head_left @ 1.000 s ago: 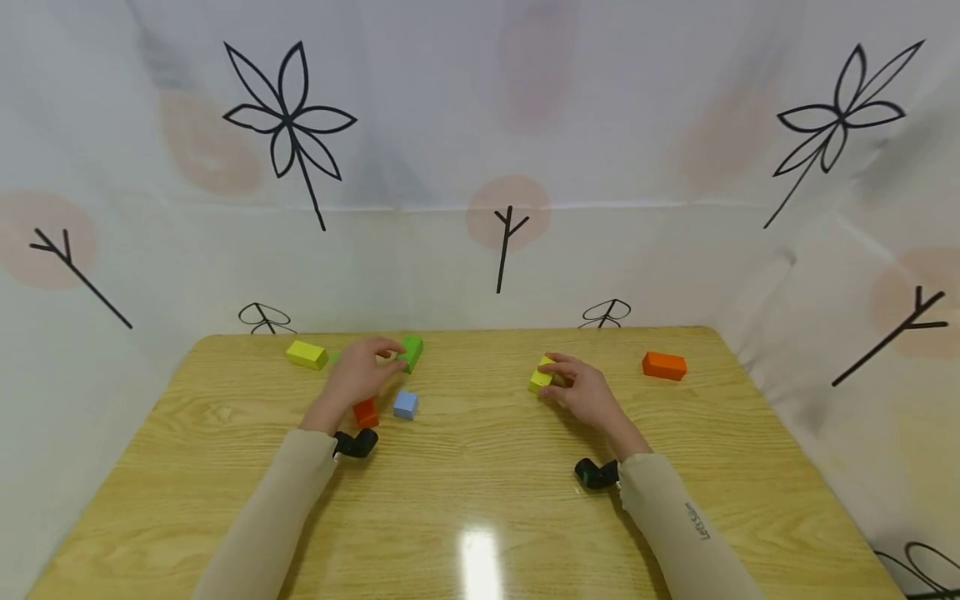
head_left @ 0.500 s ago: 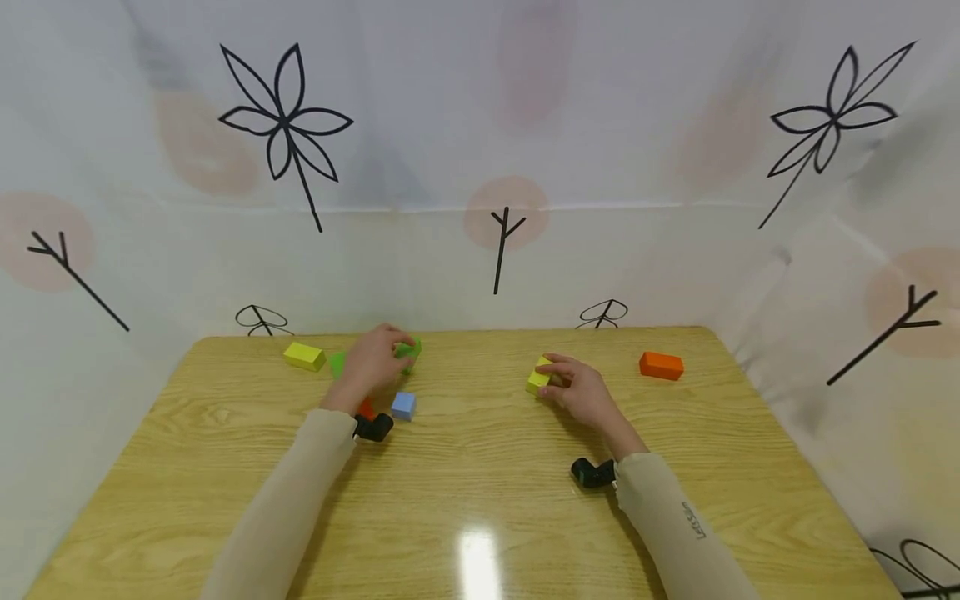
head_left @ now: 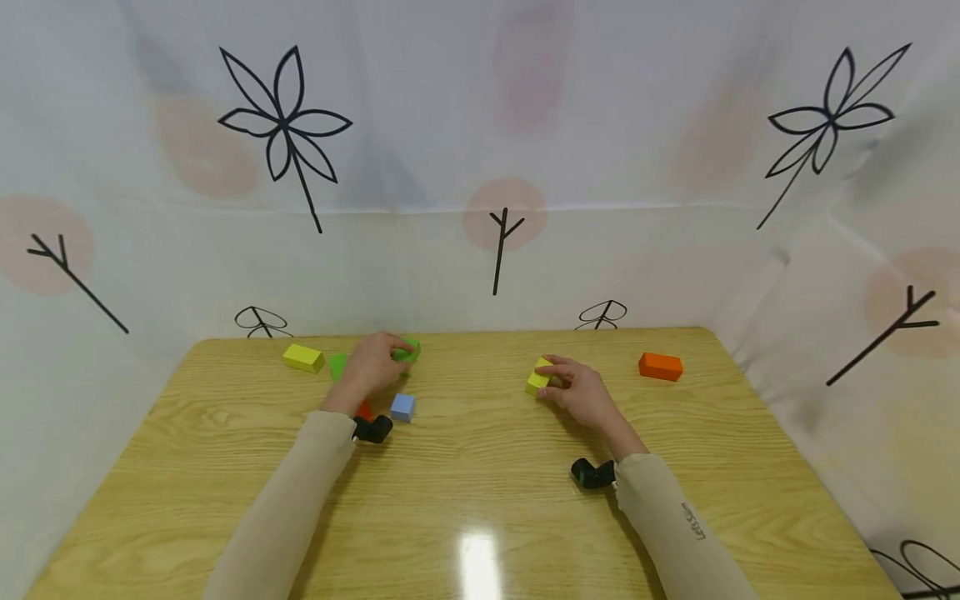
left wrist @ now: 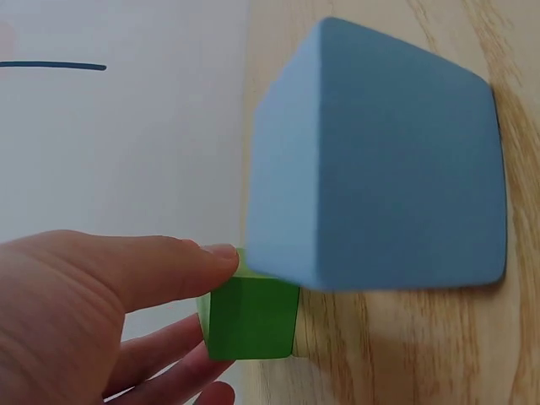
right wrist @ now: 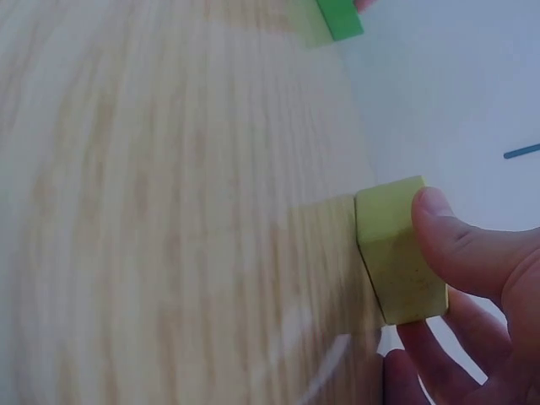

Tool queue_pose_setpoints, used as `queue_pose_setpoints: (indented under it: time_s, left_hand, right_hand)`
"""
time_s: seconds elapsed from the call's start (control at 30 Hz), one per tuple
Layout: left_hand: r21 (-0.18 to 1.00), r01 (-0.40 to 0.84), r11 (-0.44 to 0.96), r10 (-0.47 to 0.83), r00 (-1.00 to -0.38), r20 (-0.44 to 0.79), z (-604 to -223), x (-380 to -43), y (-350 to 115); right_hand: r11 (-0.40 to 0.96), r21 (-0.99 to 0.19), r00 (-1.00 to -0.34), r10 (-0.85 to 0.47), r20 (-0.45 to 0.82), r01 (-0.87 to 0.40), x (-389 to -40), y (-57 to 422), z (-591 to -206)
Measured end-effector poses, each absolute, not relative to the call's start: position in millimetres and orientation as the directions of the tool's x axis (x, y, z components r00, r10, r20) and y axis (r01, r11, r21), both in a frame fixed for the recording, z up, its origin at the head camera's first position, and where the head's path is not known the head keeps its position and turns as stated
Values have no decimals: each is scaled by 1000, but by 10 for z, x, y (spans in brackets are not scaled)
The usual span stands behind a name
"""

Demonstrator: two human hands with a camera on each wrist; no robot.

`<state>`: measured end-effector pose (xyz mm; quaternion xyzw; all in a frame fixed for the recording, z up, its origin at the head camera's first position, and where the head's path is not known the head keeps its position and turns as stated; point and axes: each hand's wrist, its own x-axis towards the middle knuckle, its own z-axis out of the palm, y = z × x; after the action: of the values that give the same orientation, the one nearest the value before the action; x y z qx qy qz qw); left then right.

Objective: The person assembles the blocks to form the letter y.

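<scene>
My left hand (head_left: 371, 364) pinches a green block (head_left: 409, 348) near the far edge of the table. In the left wrist view the thumb lies on one side of that green block (left wrist: 253, 316), with fingers behind it. A blue block (head_left: 402, 407) stands just in front and looms large in that view. On the right, thumb and fingers of my right hand (head_left: 585, 392) hold a yellow block (head_left: 537, 382) against the tabletop. The right wrist view shows the thumb on the upper part of this yellow block (right wrist: 396, 253) and fingertips below it.
Another green block (head_left: 337, 367) lies left of my left hand, partly covered by it. A red block (head_left: 365, 410) peeks out beside the left wrist. Farther left is a second yellow block (head_left: 303, 358); an orange block (head_left: 660, 367) lies at far right. Patterned cloth (head_left: 600, 208) hangs behind the table.
My left hand has reached slightly forward and right, and its fingers have closed round the green block. My right hand stays in place on the yellow block.
</scene>
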<state>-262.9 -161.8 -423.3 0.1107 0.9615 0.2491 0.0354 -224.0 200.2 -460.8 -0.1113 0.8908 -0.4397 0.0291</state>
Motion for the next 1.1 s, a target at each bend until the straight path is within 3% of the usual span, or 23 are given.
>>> queue_pose_setpoints:
  time_s: [0.33, 0.7, 1.1]
  left_hand:
    - [532, 153, 833, 198, -980, -29, -4219, -2604, -1590]
    - [526, 212, 823, 230, -973, 32, -4190, -2577, -1502]
    - [546, 345, 764, 328, -935, 133, -4154, -2366, -1259]
  right_hand:
    - [594, -785, -961, -276, 6, -176, -2228, 2064, -4606]
    - [605, -784, -978, -209, 15, -142, -2219, 1970, -4531]
    - [598, -785, -975, -221, 31, -161, -2256, 1974, -4548]
